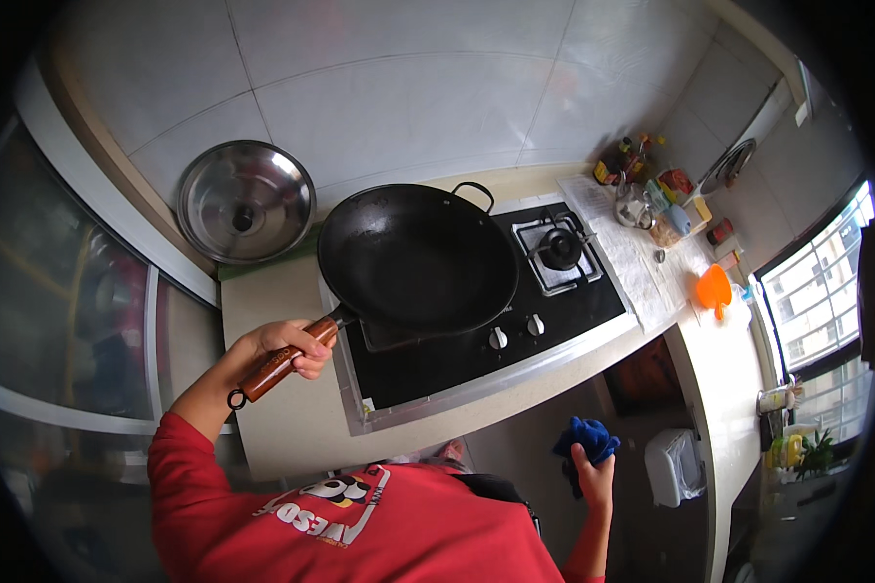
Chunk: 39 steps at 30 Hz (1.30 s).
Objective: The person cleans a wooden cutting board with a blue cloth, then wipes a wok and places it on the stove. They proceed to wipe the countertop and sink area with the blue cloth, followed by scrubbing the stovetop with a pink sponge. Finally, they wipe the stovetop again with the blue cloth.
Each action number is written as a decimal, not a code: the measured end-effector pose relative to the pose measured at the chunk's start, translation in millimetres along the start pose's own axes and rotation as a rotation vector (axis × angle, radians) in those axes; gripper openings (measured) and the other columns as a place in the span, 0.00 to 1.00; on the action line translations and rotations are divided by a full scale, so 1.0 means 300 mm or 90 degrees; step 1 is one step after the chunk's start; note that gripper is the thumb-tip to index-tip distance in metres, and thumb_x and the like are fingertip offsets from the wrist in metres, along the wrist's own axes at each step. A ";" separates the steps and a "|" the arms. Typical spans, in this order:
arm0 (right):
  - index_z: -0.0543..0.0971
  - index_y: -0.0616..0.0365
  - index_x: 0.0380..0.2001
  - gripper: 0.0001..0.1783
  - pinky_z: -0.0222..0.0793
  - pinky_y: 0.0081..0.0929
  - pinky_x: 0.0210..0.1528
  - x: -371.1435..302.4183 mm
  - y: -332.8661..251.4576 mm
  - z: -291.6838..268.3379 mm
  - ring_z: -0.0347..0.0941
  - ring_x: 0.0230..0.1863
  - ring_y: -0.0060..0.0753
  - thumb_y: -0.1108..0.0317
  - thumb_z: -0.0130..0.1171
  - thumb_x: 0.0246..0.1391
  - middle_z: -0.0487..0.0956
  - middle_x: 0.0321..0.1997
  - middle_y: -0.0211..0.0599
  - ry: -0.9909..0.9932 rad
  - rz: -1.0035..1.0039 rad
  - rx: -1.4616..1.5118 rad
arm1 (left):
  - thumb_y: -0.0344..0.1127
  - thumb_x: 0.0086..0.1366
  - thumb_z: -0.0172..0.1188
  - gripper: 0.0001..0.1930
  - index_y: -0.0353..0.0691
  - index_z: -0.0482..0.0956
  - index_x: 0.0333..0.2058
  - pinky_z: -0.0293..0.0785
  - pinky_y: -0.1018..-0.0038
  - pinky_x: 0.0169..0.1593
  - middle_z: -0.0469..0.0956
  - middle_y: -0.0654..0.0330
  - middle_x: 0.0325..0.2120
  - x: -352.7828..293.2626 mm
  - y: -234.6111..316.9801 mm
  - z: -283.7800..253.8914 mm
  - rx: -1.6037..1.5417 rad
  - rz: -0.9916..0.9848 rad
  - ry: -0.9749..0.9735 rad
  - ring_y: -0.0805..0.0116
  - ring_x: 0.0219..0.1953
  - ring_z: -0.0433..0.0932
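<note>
My left hand (287, 345) grips the brown wooden handle (284, 360) of a large black wok (418, 257), which sits over the left burner of a black gas hob (574, 311). The wok looks empty. My right hand (593, 476) is low at my side, below the counter edge, closed around a crumpled blue cloth (585, 439). I wear a red long-sleeved top.
A steel wok lid (246, 201) leans against the tiled wall at the back left. The right burner (559, 248) is bare. Jars, bottles and an orange scoop (714, 289) crowd the counter to the right. A white bin (673, 468) stands on the floor.
</note>
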State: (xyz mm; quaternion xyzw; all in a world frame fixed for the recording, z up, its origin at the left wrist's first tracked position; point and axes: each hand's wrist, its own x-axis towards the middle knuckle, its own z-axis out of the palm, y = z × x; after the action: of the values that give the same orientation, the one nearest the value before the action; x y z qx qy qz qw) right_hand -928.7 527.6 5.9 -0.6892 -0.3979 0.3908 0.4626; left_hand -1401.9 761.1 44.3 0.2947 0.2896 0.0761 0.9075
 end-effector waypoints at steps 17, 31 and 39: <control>0.74 0.61 0.46 0.17 0.67 0.18 0.41 -0.003 -0.048 0.163 0.73 0.38 0.19 0.72 0.58 0.51 0.79 0.39 0.31 -0.010 0.063 0.001 | 0.26 0.54 0.57 0.10 0.36 0.63 0.30 0.60 0.76 0.23 0.65 0.63 0.14 -0.052 0.020 -0.167 0.038 -0.049 -0.030 0.77 0.15 0.65; 0.74 0.61 0.47 0.19 0.67 0.18 0.37 0.035 -0.063 0.233 0.70 0.34 0.16 0.68 0.60 0.50 0.78 0.36 0.27 -0.095 0.083 -0.094 | 0.29 0.50 0.62 0.11 0.35 0.69 0.30 0.70 0.77 0.26 0.71 0.63 0.21 -0.092 0.026 -0.331 0.570 -0.079 0.342 0.75 0.20 0.72; 0.76 0.62 0.42 0.16 0.68 0.21 0.42 0.042 -0.073 0.228 0.73 0.36 0.21 0.66 0.61 0.50 0.79 0.34 0.29 -0.077 0.111 -0.038 | 0.28 0.48 0.62 0.11 0.33 0.71 0.30 0.70 0.76 0.27 0.71 0.62 0.20 -0.134 0.045 -0.401 0.636 -0.045 0.393 0.75 0.21 0.73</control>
State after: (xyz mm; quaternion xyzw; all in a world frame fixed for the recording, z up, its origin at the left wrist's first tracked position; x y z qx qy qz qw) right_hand -990.0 566.9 6.2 -0.7097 -0.3753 0.4582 0.3814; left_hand -1502.9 818.8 -7.8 0.6407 0.5510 -0.0172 0.5343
